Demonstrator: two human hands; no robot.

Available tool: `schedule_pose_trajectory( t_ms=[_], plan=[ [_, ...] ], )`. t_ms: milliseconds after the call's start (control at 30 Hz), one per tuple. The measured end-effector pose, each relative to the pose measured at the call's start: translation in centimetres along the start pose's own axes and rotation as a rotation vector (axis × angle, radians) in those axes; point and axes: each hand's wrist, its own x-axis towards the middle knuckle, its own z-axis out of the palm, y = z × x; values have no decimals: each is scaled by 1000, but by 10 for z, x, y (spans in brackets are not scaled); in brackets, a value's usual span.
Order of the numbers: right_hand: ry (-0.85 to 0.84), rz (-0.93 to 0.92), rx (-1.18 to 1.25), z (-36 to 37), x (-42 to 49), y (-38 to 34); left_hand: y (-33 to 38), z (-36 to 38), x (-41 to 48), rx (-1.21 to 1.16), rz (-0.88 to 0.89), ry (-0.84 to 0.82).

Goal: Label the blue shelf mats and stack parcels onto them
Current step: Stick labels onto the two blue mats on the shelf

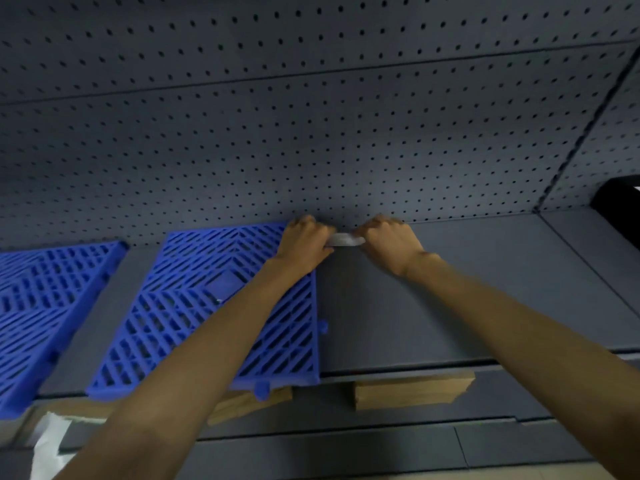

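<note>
**Desk:** What does the shelving hold?

**Photographer:** The grey shelf (pixel 450 299) carries two mats lying flat. A blue mat (pixel 180 306) sits near the middle, its front edge just over the shelf lip. A second blue mat (pixel 45 299) lies to its left, with a band of bare shelf between them. On the level below are a brown parcel (pixel 412 389) and another brown box (pixel 249 405), the latter partly hidden by the left forearm. A crumpled white sheet (pixel 48 445) shows at the lower left. A perforated pegboard (pixel 311 133) backs the unit.

**Desk:** And the hands?

**Photographer:** Both reach to the back of the shelf, at the foot of the pegboard. The left hand (pixel 304 240) is over the blue mat's far right corner, and the right hand (pixel 391 244) is just beside it over bare shelf. The fingers of both are curled, pinching the two ends of a small white strip (pixel 344 240) held between them.

**Desk:** How do the mats look?

**Photographer:** Bright blue plastic, square, with open diagonal slats and small tabs along the edges. The strip is too blurred to show any print.
</note>
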Motion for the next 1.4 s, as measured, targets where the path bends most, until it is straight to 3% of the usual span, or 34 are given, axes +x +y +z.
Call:
schedule_pose_trajectory(
  t_ms=[333,600,933,1133,1400],
  plan=[
    [104,29,85,-8,2,11,3,-3,11,-69,3,106],
    [272,-34,135,-31,-16,-5,-3,-36,-31,-88,-49,249],
    [334,-192,182,-52,-42,-98,-42,-53,-140,-62,-163,386],
    [370,-264,189,-64,-45,-155,-79,-56,-200,-36,-185,382],
    [339,-231,134,-60,-76,-211,-107,-49,-254,-40,-47,397]
  ],
)
